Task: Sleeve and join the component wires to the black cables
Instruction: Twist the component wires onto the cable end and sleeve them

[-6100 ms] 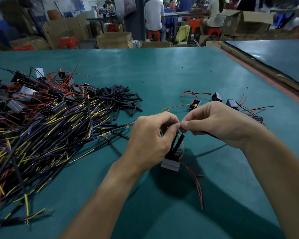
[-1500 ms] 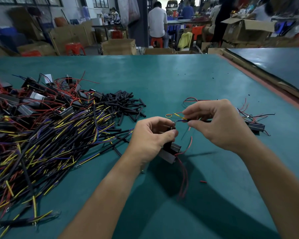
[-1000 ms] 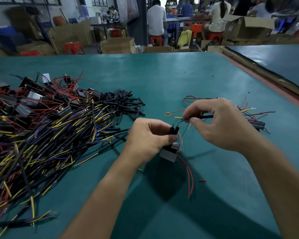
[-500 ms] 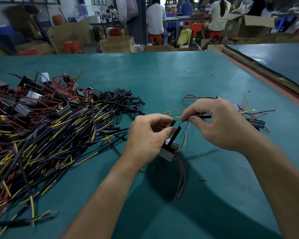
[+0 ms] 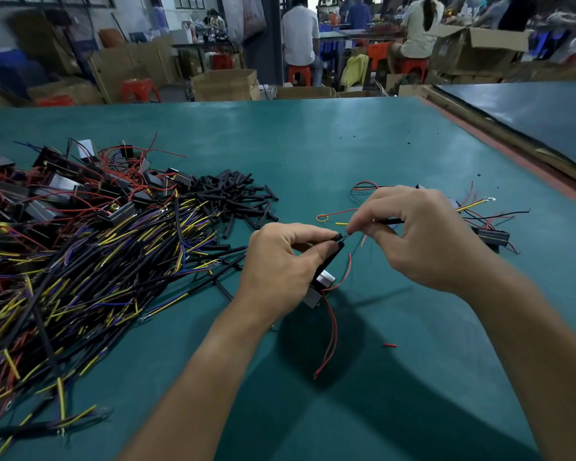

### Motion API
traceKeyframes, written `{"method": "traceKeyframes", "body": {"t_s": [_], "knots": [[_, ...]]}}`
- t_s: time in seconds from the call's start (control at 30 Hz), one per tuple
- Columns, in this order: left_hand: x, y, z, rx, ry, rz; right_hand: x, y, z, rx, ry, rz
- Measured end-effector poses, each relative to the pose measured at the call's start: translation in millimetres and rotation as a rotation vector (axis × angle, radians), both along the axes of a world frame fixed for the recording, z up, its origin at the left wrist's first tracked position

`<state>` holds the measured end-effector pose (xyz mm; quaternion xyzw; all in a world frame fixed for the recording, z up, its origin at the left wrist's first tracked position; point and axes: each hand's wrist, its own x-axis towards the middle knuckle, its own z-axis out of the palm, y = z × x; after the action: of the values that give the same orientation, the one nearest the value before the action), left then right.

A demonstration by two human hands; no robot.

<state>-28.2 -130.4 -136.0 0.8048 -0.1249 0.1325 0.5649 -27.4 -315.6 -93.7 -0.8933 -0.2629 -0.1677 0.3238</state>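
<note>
While pinching one black sleeve above one grey component at centre, left hand curled, right hand pinching one black cable, two red wires dangling below.

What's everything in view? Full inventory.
table: one, green, under everything
cable pile: many, black with yellow and purple ends, left
component pile: many, black and grey, red wires, far left
loose sleeves: many, black, centre left
held component: one, grey, centre
held sleeve: one, black, above held component
black cable: one, black, centre right
side components: few, black, right
red scrap: one, red, near side
boxes: several, brown, background
left hand: one, pinches held sleeve
right hand: one, pinches black cable
</note>
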Motion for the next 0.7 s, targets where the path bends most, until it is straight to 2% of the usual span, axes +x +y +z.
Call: {"method": "traceKeyframes", "body": {"t_s": [0.1,0.3,0.47,0.63,0.7], "knots": [[0.1,0.3,-0.6,0.007,0.010,-0.024,-1.1,1.3,0.8,-0.006,-0.032,-0.014],[-0.7,1.4,3.6,-0.139,0.044,-0.089,-2.4,2.0,2.3,0.006,-0.035,-0.020],[-2.3,1.4,3.7,-0.184,0.091,-0.093,-4.1,3.0,2.8,0.002,-0.034,-0.014],[-4.2,-1.1,-0.7,0.082,-0.118,-0.017,-1.6,2.9,0.3,-0.043,-0.022,-0.032],[-5.6,-1.2,-0.7,0.090,-0.152,-0.020,-0.5,1.5,-0.9,-0.043,0.013,-0.047]]}}
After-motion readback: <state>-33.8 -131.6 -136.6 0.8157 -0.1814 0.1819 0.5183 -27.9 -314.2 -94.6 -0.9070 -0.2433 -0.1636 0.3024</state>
